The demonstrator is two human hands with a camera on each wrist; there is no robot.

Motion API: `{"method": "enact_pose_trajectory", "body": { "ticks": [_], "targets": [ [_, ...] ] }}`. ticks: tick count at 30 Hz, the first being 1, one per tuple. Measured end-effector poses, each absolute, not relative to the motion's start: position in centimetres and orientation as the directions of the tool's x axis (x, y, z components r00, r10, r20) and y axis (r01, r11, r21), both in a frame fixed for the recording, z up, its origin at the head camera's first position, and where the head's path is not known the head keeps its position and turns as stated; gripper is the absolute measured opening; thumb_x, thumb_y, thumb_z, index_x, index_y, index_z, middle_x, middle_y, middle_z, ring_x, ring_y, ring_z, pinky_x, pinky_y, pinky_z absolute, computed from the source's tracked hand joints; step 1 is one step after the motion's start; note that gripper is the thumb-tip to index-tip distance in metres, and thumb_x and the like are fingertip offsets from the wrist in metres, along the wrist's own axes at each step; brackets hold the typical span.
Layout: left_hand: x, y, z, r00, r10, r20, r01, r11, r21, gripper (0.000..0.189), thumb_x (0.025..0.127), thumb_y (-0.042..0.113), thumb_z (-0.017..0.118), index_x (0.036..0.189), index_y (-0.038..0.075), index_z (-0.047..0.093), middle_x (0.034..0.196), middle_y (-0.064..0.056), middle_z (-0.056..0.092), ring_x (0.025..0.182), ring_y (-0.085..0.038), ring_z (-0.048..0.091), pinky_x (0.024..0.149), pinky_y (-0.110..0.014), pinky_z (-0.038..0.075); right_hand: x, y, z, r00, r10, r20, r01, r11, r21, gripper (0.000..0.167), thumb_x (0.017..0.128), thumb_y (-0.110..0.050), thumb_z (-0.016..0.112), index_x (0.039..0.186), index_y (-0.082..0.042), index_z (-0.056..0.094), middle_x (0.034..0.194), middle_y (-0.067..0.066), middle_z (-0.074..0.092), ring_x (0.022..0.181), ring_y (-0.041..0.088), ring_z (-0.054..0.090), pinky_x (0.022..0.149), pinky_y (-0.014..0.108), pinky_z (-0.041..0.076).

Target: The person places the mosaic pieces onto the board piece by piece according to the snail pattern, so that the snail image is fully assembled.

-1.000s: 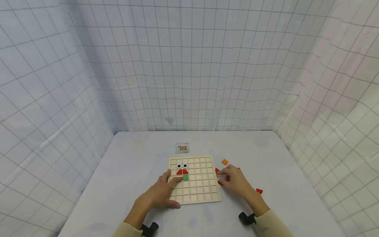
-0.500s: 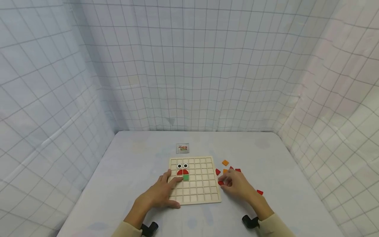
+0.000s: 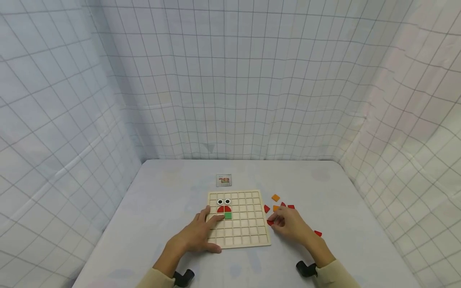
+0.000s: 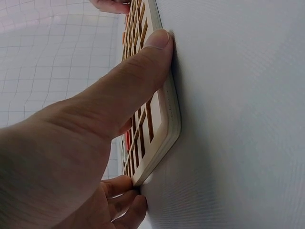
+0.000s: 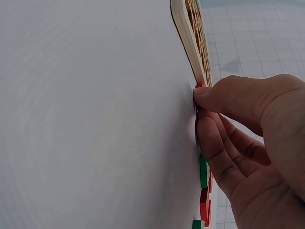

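My left hand (image 3: 196, 236) rests on the left side of a wooden grid board (image 3: 248, 225). Its index finger touches a green square tile (image 3: 228, 216); in the left wrist view the thumb (image 4: 152, 52) lies across the board's near edge, with other fingers by a corner. Two round eye tiles (image 3: 223, 202) sit in the grid above two red rounded tiles (image 3: 224, 209), directly over the green one. Just off the board's right edge, my right hand (image 3: 289, 225) pinches a red tile (image 3: 270, 223) between thumb and fingers, low at the table. The fingers partly cover it.
Around the right hand lie loose tiles: orange squares (image 3: 275, 197), a red tile (image 3: 267, 209) near the board and another red tile (image 3: 318, 233) by the wrist. Behind the board is a small picture card (image 3: 224, 180). Gridded white curtains (image 3: 230, 100) enclose the table.
My right hand has drawn slightly down and right from the tiles, uncovering an orange one, and its fingers have closed on the red tile. The left hand stays on the board.
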State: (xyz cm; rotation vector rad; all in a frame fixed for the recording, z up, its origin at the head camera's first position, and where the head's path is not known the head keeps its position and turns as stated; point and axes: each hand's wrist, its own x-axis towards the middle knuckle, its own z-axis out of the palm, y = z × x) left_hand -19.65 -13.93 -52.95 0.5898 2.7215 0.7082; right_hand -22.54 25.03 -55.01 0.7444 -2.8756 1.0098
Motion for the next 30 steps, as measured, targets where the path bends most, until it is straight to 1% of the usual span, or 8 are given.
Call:
{"method": "enact_pose_trajectory", "body": {
  "ticks": [8,15,17,19,21,24,26,30],
  "targets": [
    [-19.5,-13.9,-52.9,-0.891,0.426,-0.159,0.297,0.809,0.507,0.107,0.084,0.051,0.106,0.173,0.026,0.053,0.188,-0.034,0.024,0.167,-0.058,0.041,0.122,-0.073,0.054,-22.6,25.0,-55.2,-0.877,-0.444,0.182,-0.461,0.673,-0.579,0.019,0.097,0.004,0.089,0.111,-0.009,0.087,0.104,-0.003,0.079,0.088,-0.003,0.064,0.08,0.021,0.062],
    [-19.4,-13.8,-53.0,-0.892,0.423,-0.161,0.291,0.808,0.513,0.106,0.083,0.05,0.106,0.173,0.026,0.054,0.188,-0.034,0.024,0.168,-0.058,0.041,0.123,-0.073,0.053,-22.7,24.9,-55.2,-0.88,-0.434,0.191,-0.457,0.666,-0.59,0.016,0.098,0.002,0.089,0.11,-0.008,0.086,0.101,0.001,0.081,0.087,-0.001,0.065,0.08,0.022,0.063],
    [-19.4,-13.8,-52.9,-0.891,0.425,-0.159,0.295,0.808,0.511,0.107,0.084,0.051,0.106,0.173,0.026,0.054,0.188,-0.034,0.025,0.167,-0.058,0.041,0.122,-0.073,0.054,-22.7,24.8,-55.1,-0.884,-0.421,0.203,-0.454,0.671,-0.586,0.017,0.098,0.001,0.09,0.11,-0.009,0.087,0.099,-0.002,0.08,0.086,-0.002,0.065,0.081,0.023,0.063],
    [-19.4,-13.8,-52.9,-0.89,0.427,-0.156,0.298,0.807,0.51,0.107,0.084,0.051,0.106,0.173,0.025,0.053,0.188,-0.034,0.024,0.167,-0.058,0.041,0.123,-0.073,0.053,-22.6,24.7,-55.0,-0.883,-0.41,0.229,-0.463,0.679,-0.569,0.017,0.097,0.0,0.091,0.11,-0.011,0.087,0.097,-0.005,0.079,0.084,-0.003,0.065,0.087,0.025,0.064],
    [-19.3,-13.8,-52.9,-0.89,0.429,-0.155,0.3,0.805,0.512,0.107,0.084,0.051,0.106,0.173,0.025,0.053,0.188,-0.034,0.024,0.167,-0.058,0.041,0.123,-0.073,0.053,-22.6,24.5,-54.9,-0.88,-0.402,0.252,-0.471,0.677,-0.566,0.018,0.096,0.0,0.092,0.109,-0.012,0.087,0.097,-0.007,0.077,0.085,-0.002,0.066,0.088,0.026,0.065],
    [-19.4,-13.8,-52.7,-0.889,0.43,-0.156,0.299,0.804,0.515,0.107,0.084,0.051,0.106,0.173,0.024,0.053,0.188,-0.034,0.023,0.167,-0.058,0.041,0.123,-0.073,0.052,-22.5,24.0,-54.6,-0.87,-0.406,0.28,-0.491,0.654,-0.576,0.018,0.096,0.001,0.092,0.109,-0.01,0.087,0.099,-0.004,0.077,0.087,0.001,0.068,0.087,0.026,0.065],
    [-19.4,-13.8,-52.8,-0.89,0.427,-0.16,0.294,0.806,0.514,0.107,0.084,0.051,0.106,0.174,0.025,0.053,0.189,-0.033,0.023,0.167,-0.058,0.041,0.124,-0.073,0.052,-22.4,23.5,-54.5,-0.869,-0.413,0.274,-0.49,0.635,-0.597,0.017,0.096,0.002,0.091,0.109,-0.008,0.087,0.102,-0.001,0.076,0.088,0.002,0.068,0.081,0.023,0.064],
    [-19.5,-13.8,-53.1,-0.89,0.424,-0.167,0.293,0.812,0.504,0.107,0.084,0.053,0.105,0.174,0.027,0.053,0.189,-0.033,0.024,0.166,-0.057,0.042,0.124,-0.072,0.053,-22.3,22.4,-54.4,-0.864,-0.436,0.253,-0.49,0.614,-0.619,0.015,0.097,0.001,0.09,0.11,-0.006,0.087,0.101,0.001,0.076,0.088,0.001,0.068,0.08,0.021,0.063]
  ]
}}
